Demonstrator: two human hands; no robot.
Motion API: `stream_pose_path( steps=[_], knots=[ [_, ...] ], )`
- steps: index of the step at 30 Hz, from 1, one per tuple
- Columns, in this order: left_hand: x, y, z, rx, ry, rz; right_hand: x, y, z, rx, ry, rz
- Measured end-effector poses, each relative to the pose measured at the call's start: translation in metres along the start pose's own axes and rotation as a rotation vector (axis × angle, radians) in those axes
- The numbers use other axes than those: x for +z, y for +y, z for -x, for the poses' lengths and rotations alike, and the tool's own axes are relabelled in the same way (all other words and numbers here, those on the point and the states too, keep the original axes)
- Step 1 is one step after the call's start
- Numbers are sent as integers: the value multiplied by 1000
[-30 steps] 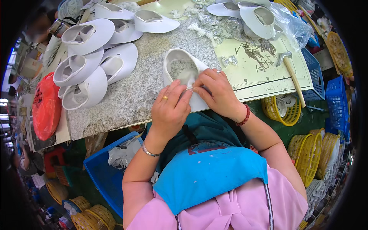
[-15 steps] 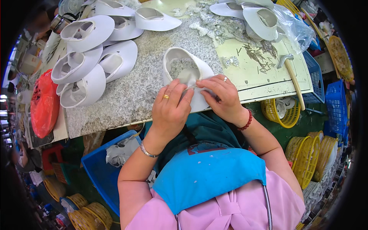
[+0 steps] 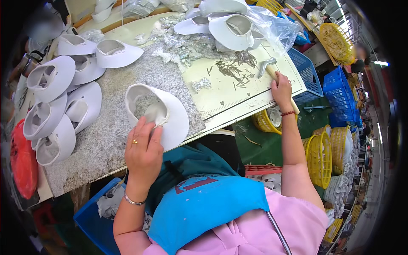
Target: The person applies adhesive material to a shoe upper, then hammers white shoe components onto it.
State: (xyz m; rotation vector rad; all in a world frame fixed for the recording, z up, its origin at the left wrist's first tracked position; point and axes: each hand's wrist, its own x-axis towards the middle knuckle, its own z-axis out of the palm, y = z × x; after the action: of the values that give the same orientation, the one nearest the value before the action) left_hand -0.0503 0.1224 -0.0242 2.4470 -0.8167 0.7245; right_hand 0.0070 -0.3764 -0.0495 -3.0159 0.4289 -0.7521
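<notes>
A white sun visor (image 3: 176, 121) lies on the speckled table covering in front of me, its brim toward the table's front edge. My left hand (image 3: 143, 155) is closed on the near side of its band, the fingers reaching over the edge into the opening. A small pale bit shows by the fingertips, too small to name. Out to the right, my right hand (image 3: 281, 90) wraps round the pale handle of a hammer (image 3: 267, 66). The hammer's metal head rests on the table near a pile of thin nails (image 3: 233, 68).
White visors (image 3: 50, 78) are stacked at the left, beside a red plastic bag (image 3: 23, 163). Others (image 3: 231, 34) stand at the back right by clear plastic (image 3: 272, 25). Silvery sparkling pieces (image 3: 178, 42) are heaped at the back. Blue (image 3: 304, 70) and yellow baskets (image 3: 318, 159) stand beyond the right edge.
My right hand has left the visor, moved right and taken hold of the hammer's handle. My left hand stays at the visor's band. The view has turned to the right.
</notes>
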Motion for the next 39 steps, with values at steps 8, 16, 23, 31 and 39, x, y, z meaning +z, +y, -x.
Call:
stream_pose_path(
  steps=[8, 16, 23, 31, 39],
  knots=[
    [0, 2, -6, 9, 12, 22, -53, -40, 2, 294, -177, -813],
    [3, 1, -2, 12, 8, -18, -98, -198, 77, 137, -943, -1353],
    [2, 0, 0, 1, 9, -9, -93, -226, 83, 59, -1039, -1291],
    [3, -2, 0, 0, 7, -12, -92, -232, 79, -379, -722, -943],
    [4, -2, 1, -5, 14, 36, -104, -237, 73, -639, -492, -608]
  ],
)
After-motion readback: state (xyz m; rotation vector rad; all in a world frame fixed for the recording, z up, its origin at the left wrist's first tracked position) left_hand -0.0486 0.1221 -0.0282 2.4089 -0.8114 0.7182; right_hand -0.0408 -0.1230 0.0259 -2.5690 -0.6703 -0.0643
